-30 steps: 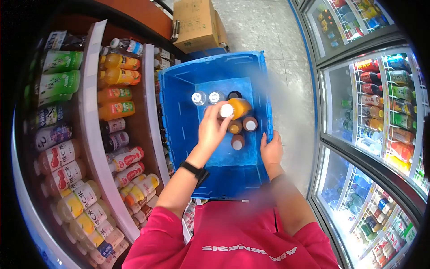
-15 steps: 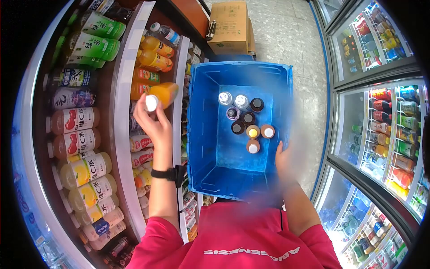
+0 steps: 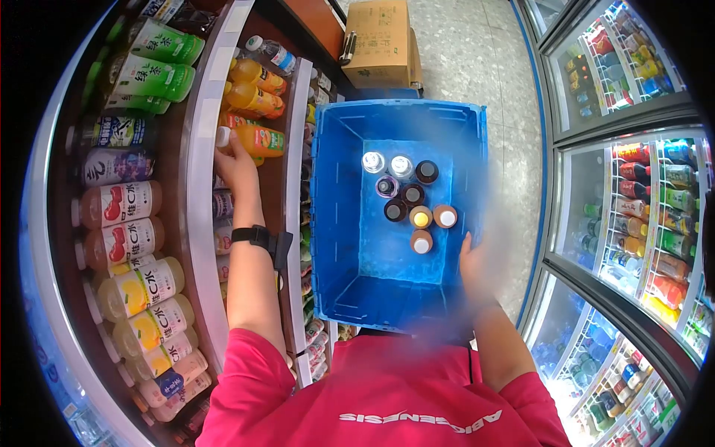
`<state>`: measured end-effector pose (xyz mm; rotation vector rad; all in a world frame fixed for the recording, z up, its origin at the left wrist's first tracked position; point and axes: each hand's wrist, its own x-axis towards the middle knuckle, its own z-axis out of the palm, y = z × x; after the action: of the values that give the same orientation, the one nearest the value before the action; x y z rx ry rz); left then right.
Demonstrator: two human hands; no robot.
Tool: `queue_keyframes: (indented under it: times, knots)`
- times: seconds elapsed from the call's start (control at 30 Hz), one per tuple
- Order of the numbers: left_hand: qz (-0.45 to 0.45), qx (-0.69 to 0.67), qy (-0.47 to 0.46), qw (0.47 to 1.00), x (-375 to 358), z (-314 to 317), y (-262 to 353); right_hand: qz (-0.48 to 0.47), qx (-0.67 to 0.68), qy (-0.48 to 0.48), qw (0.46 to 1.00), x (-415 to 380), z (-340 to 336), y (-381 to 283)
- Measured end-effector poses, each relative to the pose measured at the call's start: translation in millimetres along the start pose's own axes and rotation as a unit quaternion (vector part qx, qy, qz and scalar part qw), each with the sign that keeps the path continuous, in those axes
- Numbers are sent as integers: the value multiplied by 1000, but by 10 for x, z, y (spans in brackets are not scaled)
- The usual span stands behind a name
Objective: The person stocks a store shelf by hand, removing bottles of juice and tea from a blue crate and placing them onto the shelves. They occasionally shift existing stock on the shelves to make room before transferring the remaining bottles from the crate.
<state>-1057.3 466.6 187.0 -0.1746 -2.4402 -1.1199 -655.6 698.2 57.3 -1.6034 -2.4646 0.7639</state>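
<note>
My left hand [image 3: 240, 173] is closed around an orange juice bottle [image 3: 257, 140] at the shelf on the left. The bottle lies on its side among other orange drinks, its white cap pointing left toward me; my fingers are partly hidden beneath it. My right hand [image 3: 471, 268] holds the right side of a blue crate [image 3: 339, 223], thumb over the inner edge, other fingers hidden by a blurred smear. Several upright bottles stand in the crate, with clear, dark, brown and yellow caps, among them a yellow-capped bottle [image 3: 421, 217].
Shelves of drinks line the left side, with green tea bottles [image 3: 153, 78] and vitamin water bottles [image 3: 123, 242] lying sideways. A cardboard box [image 3: 376, 45] sits beyond the crate. Glass-door fridges [image 3: 633, 216] run along the right, across a tiled floor [image 3: 477, 59].
My left hand has moved left and slightly up, taking the orange juice bottle from above the shelf edge into the row. My right hand has stayed at the crate.
</note>
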Motion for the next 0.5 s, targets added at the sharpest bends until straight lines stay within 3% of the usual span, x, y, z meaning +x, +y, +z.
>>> queue_keyframes:
  times: [0.13,0.23,0.33,0.4,0.43,0.5]
  knots:
    - [2,22,-12,1000,141,39,-135,1,7,4,1000,4,-37,-45]
    - [44,-34,-1,998,32,89,-303,7,5,1,1000,9,-35,-39]
    - [-1,45,38,998,-411,137,-208,4,3,12,1000,14,59,39]
    - [-113,-75,-20,991,-668,240,-322,6,-3,6,1000,15,30,26]
    - [-114,-76,-22,990,-715,296,-341,5,-8,-2,1000,19,13,11]
    - [-217,-152,-111,958,-762,382,-388,2,-4,3,1000,17,-15,-19]
